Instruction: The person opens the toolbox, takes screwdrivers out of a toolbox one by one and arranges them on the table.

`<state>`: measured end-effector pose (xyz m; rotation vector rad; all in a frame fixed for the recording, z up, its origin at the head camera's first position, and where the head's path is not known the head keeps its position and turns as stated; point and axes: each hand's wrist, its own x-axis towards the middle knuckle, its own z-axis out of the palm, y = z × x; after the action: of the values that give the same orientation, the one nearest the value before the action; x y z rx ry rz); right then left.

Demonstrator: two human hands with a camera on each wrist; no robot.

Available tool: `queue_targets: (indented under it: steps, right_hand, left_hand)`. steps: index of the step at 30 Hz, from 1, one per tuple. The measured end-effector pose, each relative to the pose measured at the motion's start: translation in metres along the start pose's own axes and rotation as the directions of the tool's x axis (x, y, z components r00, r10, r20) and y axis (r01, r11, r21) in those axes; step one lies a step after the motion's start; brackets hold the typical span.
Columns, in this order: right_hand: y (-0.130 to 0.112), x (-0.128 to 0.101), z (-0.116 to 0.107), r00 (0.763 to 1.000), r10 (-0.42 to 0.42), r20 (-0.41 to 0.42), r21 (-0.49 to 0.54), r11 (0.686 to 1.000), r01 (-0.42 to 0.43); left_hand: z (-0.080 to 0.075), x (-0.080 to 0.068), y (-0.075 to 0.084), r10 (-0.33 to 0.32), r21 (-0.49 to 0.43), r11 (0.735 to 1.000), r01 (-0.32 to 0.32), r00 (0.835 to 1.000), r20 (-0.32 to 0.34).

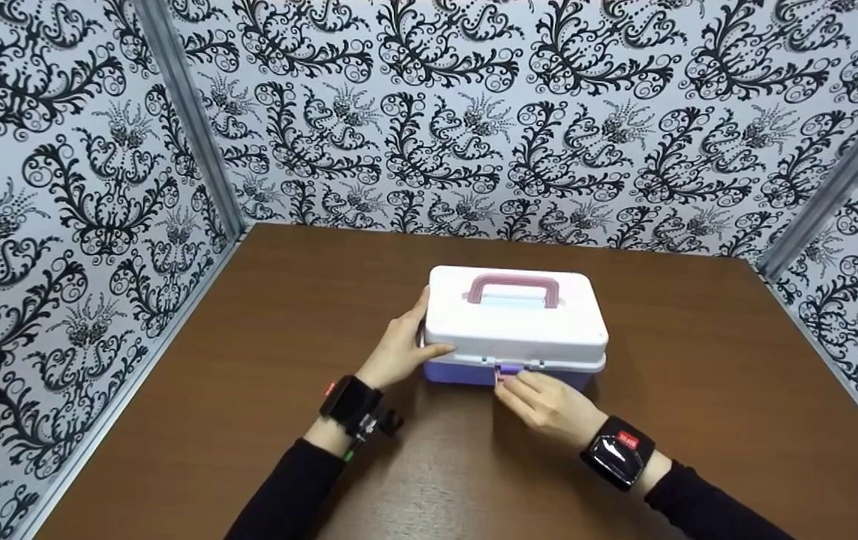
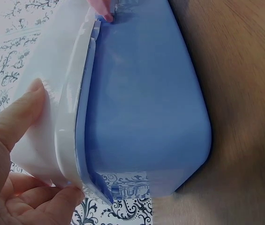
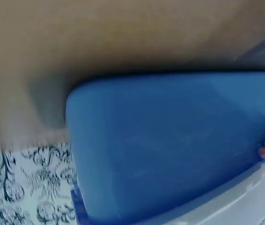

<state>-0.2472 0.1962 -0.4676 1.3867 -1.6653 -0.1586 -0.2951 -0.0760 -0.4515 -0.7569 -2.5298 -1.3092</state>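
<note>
A box [image 1: 515, 326] with a white lid [image 1: 515, 311] and a blue bottom [image 2: 141, 108] is seen on the brown table [image 1: 264, 337], in the middle of it and a little toward the back wall [image 1: 474, 112]. A pink handle [image 1: 513, 289] is laid flat on top of the lid. The long side of the box is turned toward the person, so the box runs from left to right. A small purple latch [image 1: 508, 370] is found in the middle of that front side, just under the lid's edge. The right hand [image 1: 549, 409] is placed right in front of the box, and the latch is touched by its fingertips [image 1: 505, 382]. The fingers are bent a little toward the latch, but it cannot be told whether the latch is truly pinched or only touched. The left hand [image 1: 399, 349] is laid against the left end of the box. Its thumb [image 2: 15, 117] is pressed on the white lid, and its other fingers [image 2: 52, 201] are curled round the lid's corner, so the box is held by this hand. Both hands are close to the box, but the right hand is the one at the latch. Black bands are worn on both wrists, over dark sleeves.
</note>
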Motion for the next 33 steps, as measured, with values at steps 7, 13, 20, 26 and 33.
queue_targets:
  steps: [7, 13, 20, 26, 33]
  right_hand:
    - [-0.007, -0.004, -0.001, 0.993, -0.036, 0.113, 0.054, 0.998, 0.030]
    - [-0.009, -0.009, -0.001, 0.981, 0.012, 0.194, 0.142, 0.989, -0.040]
    - [-0.004, -0.013, -0.014, 0.959, 0.218, 0.181, 0.259, 0.930, -0.261]
    - [0.007, -0.020, -0.034, 0.879, 0.469, 0.086, 0.238, 0.847, -0.476]
    - [0.015, -0.042, -0.046, 0.617, 0.786, 0.045, 0.232, 0.592, -0.772]
  left_hand:
    - [0.001, 0.001, 0.001, -0.027, -0.012, 1.000, 0.027, 1.000, 0.014]
    - [0.001, 0.002, 0.001, -0.026, -0.013, 1.000, 0.026, 1.000, 0.013]
    - [0.001, 0.002, 0.000, -0.030, -0.019, 0.999, 0.030, 0.999, 0.014]
    - [0.000, 0.001, 0.000, -0.008, -0.006, 1.000, 0.008, 1.000, 0.002]
    - [-0.001, 0.001, -0.001, 0.006, 0.020, 1.000, -0.007, 1.000, 0.026]
